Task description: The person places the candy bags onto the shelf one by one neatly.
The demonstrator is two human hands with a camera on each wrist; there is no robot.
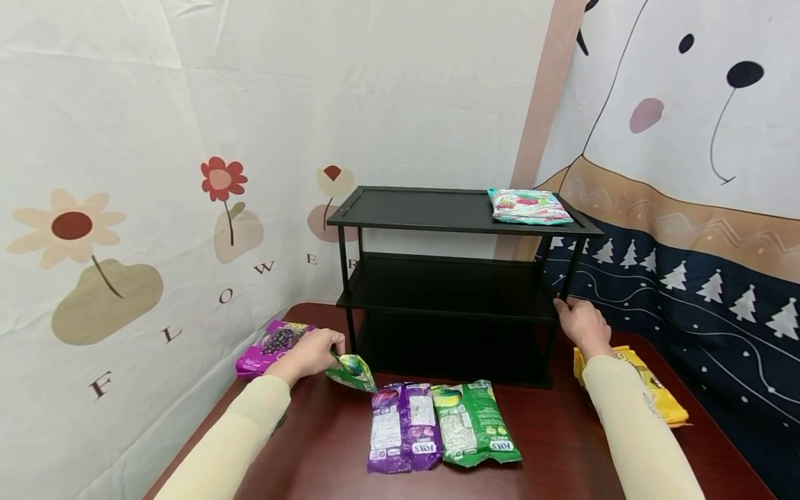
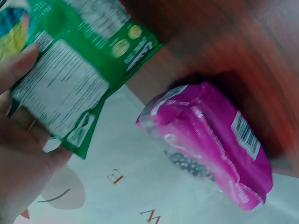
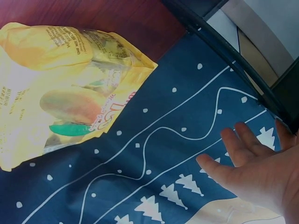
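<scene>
In the head view, my left hand (image 1: pixel 317 353) pinches a green snack bag (image 1: pixel 352 373) at the shelf's left front corner. The left wrist view shows the bag's printed back and my thumb pressed on it. A magenta grape candy bag (image 1: pixel 275 347) lies beside that hand. My right hand (image 1: pixel 584 323) touches the black three-tier shelf (image 1: pixel 437 208) by its right front post, at the middle tier. Several of its fingers (image 3: pixel 240 147) extend loosely in the right wrist view; its thumb is hidden there. A yellow mango candy bag (image 1: pixel 653 389) lies beneath the right forearm.
A purple bag (image 1: pixel 405 427) and another green bag (image 1: pixel 473 423) lie side by side on the reddish-brown table (image 1: pixel 331 458), before the shelf. A teal-and-pink packet (image 1: pixel 528 206) rests on the top tier. Printed cloth (image 1: pixel 406 90) hangs behind and along both sides.
</scene>
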